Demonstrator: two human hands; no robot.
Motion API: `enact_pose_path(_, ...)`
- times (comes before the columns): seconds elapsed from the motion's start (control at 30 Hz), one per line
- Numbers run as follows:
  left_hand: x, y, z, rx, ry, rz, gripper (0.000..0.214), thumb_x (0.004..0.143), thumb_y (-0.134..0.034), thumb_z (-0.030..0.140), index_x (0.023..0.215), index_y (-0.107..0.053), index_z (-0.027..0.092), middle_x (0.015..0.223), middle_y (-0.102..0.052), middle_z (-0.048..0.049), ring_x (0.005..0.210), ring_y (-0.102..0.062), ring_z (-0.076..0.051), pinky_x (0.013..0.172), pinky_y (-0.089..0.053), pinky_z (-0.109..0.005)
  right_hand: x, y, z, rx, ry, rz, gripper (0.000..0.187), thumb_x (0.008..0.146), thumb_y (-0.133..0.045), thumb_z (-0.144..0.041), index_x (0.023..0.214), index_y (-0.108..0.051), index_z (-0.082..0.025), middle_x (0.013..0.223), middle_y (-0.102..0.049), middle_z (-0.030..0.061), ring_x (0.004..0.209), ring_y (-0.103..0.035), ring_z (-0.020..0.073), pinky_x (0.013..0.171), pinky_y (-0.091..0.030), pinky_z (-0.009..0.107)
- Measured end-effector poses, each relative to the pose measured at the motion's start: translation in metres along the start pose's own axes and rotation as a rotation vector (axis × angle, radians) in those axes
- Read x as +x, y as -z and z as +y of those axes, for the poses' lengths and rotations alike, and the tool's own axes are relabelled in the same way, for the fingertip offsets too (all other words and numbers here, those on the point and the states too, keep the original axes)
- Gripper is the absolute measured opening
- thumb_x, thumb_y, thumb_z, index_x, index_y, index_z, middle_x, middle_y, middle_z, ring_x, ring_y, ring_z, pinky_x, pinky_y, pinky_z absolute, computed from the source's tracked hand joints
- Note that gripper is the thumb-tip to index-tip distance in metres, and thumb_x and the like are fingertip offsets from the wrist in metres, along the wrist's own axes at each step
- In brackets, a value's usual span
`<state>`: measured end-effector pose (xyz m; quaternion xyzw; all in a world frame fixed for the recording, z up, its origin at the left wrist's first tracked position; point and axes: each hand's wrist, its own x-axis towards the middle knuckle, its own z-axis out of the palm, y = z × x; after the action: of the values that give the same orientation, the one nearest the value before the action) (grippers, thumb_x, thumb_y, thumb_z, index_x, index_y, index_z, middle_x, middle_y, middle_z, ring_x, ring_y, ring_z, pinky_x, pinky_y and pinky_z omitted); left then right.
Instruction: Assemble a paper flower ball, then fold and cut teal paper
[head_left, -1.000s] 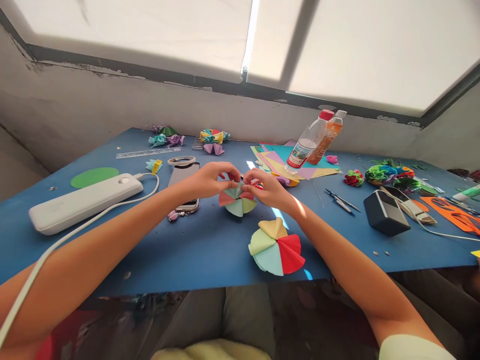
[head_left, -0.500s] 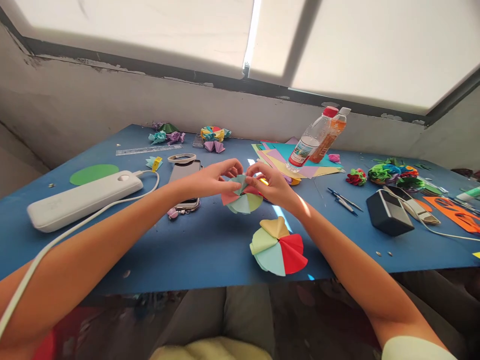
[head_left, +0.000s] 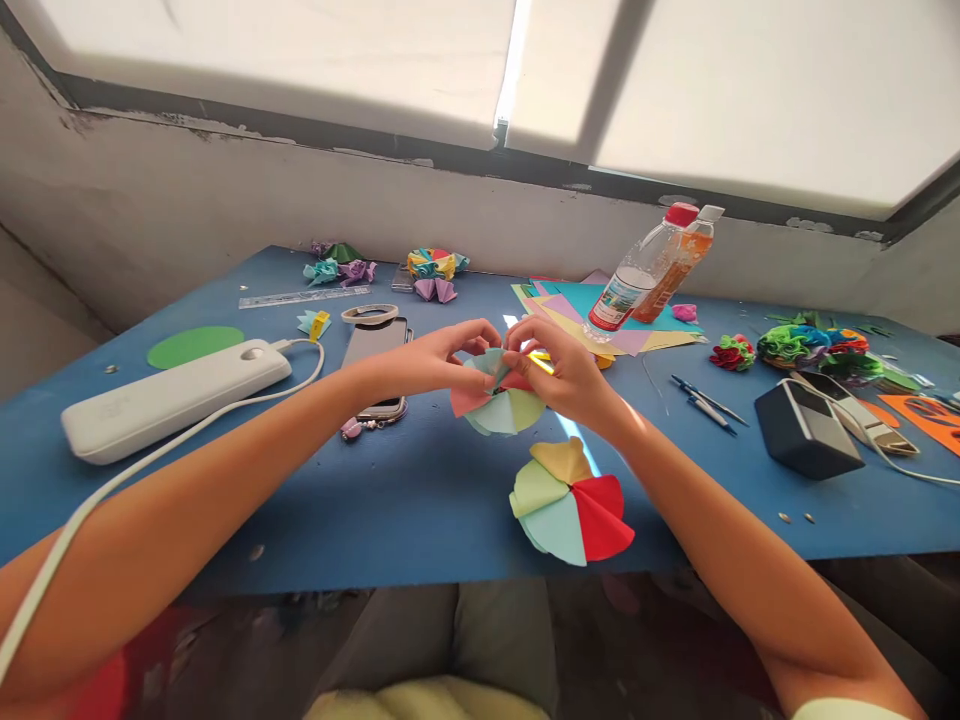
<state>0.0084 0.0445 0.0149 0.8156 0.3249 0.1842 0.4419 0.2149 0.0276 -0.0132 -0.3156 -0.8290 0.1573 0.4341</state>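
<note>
Both my hands meet over the middle of the blue table (head_left: 375, 500). My left hand (head_left: 439, 358) and my right hand (head_left: 559, 370) pinch a folded paper fan piece (head_left: 499, 405) made of pink, teal and light green cones, held just above the tabletop. Their fingers are closed on its top edge. A second, finished paper rosette (head_left: 571, 495) in yellow, green, light blue and red lies flat on the table, closer to me and below my right wrist.
A white power bank (head_left: 176, 398) with its cable lies at the left, beside a green paper circle (head_left: 195, 346). A phone (head_left: 375, 350), tape ring, ruler and paper flowers lie behind. Coloured sheets, two bottles (head_left: 645, 275), pens and a dark box (head_left: 806, 442) are at the right.
The fan piece has been turned and lifted slightly in my fingers. The view has shifted a little, so everything sits further right.
</note>
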Motion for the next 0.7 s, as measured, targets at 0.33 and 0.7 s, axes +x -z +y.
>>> enact_pose_path(0.33, 0.0038, 0.0001, -0.004, 0.001, 0.005, 0.014, 0.026, 0.078, -0.062, 0.038, 0.099, -0.066, 0.022, 0.1, -0.065, -0.0024, 0.09, -0.062, -0.021, 0.081, -0.049, -0.035, 0.0, 0.0006, 0.0004, -0.091, 0.038, -0.004, 0.007, 0.09, -0.052, -0.022, 0.083, -0.052, -0.022, 0.084, -0.057, 0.0023, 0.08, -0.053, 0.0158, 0.072, -0.045, 0.032)
enact_pose_path(0.7, 0.0081, -0.0097, -0.0062, 0.059, -0.034, 0.424, 0.019, 0.075, -0.069, 0.035, 0.084, -0.075, 0.019, 0.116, -0.064, -0.0064, 0.102, -0.06, -0.024, 0.094, -0.048, -0.04, -0.0058, -0.0037, 0.0064, -0.596, 0.27, 0.25, 0.006, 0.091, -0.054, -0.022, 0.086, -0.057, -0.024, 0.093, -0.06, 0.0042, 0.088, -0.055, 0.019, 0.08, -0.038, 0.037)
